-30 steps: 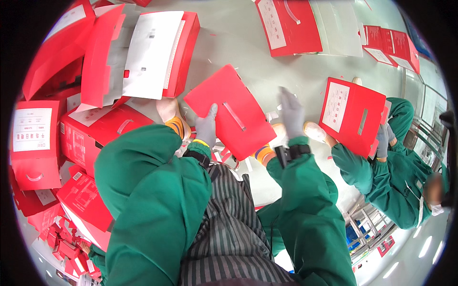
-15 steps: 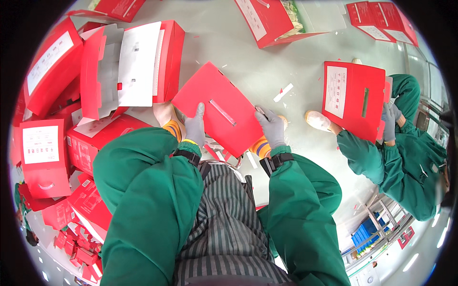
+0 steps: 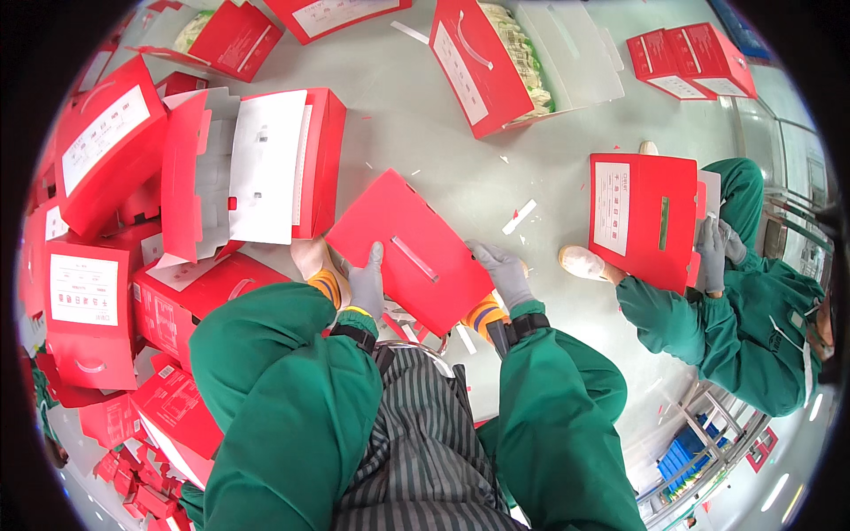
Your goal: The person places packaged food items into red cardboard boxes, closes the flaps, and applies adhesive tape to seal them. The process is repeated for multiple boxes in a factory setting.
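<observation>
A flat red cardboard box (image 3: 403, 243) with a white strip handle is held over the grey floor in front of me. My left hand (image 3: 366, 285), in a grey glove, grips its near left edge. My right hand (image 3: 502, 270), gloved too, grips its near right edge. Both forearms wear green sleeves. My feet in orange socks show just under the box.
Red boxes are piled at the left, one open with white flaps (image 3: 257, 168). Another open red box (image 3: 496, 62) lies ahead. At the right a person in green (image 3: 744, 301) holds a red box (image 3: 642, 217). Paper scraps (image 3: 520, 216) dot the floor.
My right hand has come down from above the box onto its right edge. The box has turned and moved closer to my knees, now held by both hands.
</observation>
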Tool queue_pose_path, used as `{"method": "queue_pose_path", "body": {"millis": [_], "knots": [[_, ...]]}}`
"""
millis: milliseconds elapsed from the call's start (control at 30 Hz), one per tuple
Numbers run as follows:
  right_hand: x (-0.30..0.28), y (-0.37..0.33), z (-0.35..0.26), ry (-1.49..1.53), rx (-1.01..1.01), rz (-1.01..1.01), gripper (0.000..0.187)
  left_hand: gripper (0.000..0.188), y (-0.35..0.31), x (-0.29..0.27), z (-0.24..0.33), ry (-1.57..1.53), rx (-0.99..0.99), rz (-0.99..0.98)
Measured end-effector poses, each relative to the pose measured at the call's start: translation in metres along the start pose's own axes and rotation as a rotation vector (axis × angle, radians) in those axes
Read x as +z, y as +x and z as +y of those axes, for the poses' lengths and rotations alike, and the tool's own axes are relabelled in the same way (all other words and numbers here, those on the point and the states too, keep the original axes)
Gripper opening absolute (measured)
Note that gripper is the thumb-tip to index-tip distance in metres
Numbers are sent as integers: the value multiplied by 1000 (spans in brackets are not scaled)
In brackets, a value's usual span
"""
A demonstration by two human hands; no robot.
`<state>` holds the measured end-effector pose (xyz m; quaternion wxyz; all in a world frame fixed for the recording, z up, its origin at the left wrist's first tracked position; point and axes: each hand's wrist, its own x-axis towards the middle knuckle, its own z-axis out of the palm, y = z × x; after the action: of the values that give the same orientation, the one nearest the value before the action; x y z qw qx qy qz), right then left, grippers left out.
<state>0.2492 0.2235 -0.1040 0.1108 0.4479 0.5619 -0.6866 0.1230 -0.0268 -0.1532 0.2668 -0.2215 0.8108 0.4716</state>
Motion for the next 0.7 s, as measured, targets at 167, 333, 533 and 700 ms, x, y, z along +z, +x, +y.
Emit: {"method": "queue_pose_path", "body": {"millis": [167,333,533,700], "knots": [[24,-12,12,-472,-314,175,43,72,-8,-5,6,-148,-235,-118],[32,3,14,-341,-236,327,37,92,-14,-2,13,-269,-79,-90],[-1,16,2,145,111,-24,33,87,-14,-4,14,-219,-183,-106],[-13,15,-17,0,101,-121,35,86,-15,-6,15,-247,-145,-117]]}}
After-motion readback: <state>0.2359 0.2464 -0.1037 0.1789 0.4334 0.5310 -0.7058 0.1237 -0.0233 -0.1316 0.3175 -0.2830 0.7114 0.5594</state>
